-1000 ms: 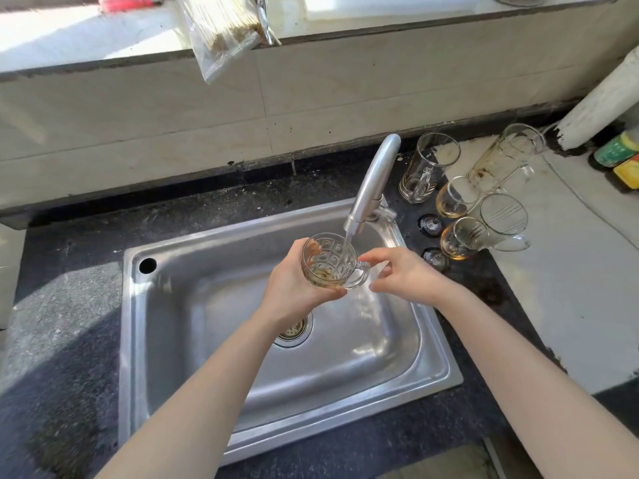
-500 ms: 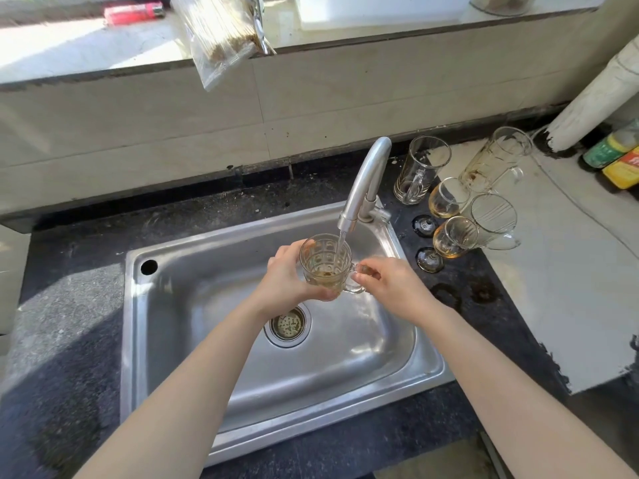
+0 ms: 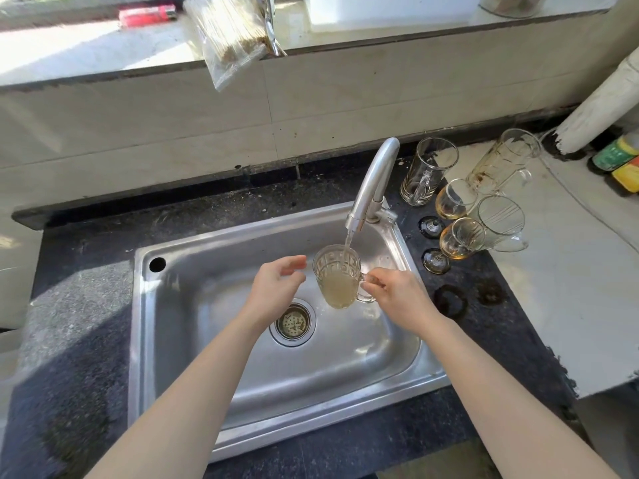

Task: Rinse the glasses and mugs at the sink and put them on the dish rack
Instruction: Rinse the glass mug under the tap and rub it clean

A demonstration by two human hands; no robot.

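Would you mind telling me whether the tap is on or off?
On. A thin stream runs from the tap into the mug, which holds cloudy water, held by the right hand.

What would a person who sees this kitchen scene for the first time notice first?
The eye falls first on the patterned glass mug over the sink, filling with cloudy water from the tap; the right hand holds its handle, while the left hand is open beside it. Next come the dirty glasses and mugs crowded on the counter to the right of the tap.
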